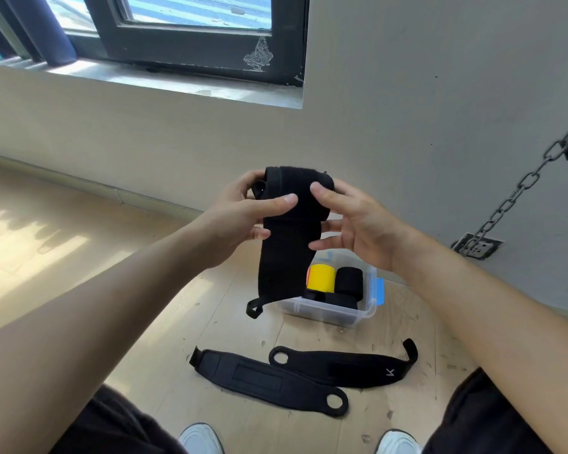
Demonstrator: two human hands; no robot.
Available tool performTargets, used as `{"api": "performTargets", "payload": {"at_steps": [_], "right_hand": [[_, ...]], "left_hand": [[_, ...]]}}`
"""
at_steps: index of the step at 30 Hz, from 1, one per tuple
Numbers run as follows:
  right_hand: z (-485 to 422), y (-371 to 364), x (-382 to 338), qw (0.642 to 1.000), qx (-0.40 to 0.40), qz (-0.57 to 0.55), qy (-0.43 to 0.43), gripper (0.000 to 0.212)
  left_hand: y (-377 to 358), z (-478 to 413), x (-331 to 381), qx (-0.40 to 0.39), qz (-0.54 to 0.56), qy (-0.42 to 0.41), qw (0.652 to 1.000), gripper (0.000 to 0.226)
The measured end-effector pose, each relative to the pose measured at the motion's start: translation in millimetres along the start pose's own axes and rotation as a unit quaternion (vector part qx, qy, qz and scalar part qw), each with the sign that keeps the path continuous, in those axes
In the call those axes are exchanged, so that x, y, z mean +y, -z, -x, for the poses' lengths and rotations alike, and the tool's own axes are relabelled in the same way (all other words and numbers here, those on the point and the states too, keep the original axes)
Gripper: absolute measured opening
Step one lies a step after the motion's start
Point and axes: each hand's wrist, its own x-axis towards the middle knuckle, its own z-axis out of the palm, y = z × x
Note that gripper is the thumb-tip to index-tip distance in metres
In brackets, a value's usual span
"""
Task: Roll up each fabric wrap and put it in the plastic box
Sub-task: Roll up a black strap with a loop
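Observation:
I hold a black fabric wrap (pixel 286 244) up in front of me, its top end partly rolled and the rest hanging down with a loop at the bottom. My left hand (pixel 243 214) grips the roll from the left, thumb across its front. My right hand (pixel 351 221) holds it from the right, thumb on the roll and fingers behind. Below stands a clear plastic box (pixel 358 309) on the floor, holding a yellow roll (pixel 322 278) and black rolls (pixel 348 281). Two flat black wraps lie on the floor nearer me, one on the left (pixel 263 378) and one on the right (pixel 351 365).
The wooden floor runs to a beige wall behind the box. A metal chain (pixel 518 194) hangs at the right, fixed to a wall plate. A window and sill are at upper left. My knees and white shoes (pixel 200 439) show at the bottom edge.

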Motion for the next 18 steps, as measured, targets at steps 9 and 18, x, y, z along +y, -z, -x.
{"api": "performTargets", "payload": {"at_steps": [9, 18], "right_hand": [[1.9, 1.8, -1.4, 0.999, 0.021, 0.028, -0.018, 0.048], [-1.8, 5.2, 3.0, 0.999, 0.02, -0.039, 0.023, 0.048]], "left_hand": [[-0.9, 0.2, 0.5, -0.031, 0.001, -0.011, 0.999, 0.064], [-0.5, 0.1, 4.3, -0.038, -0.021, 0.05, 0.998, 0.048]]}}
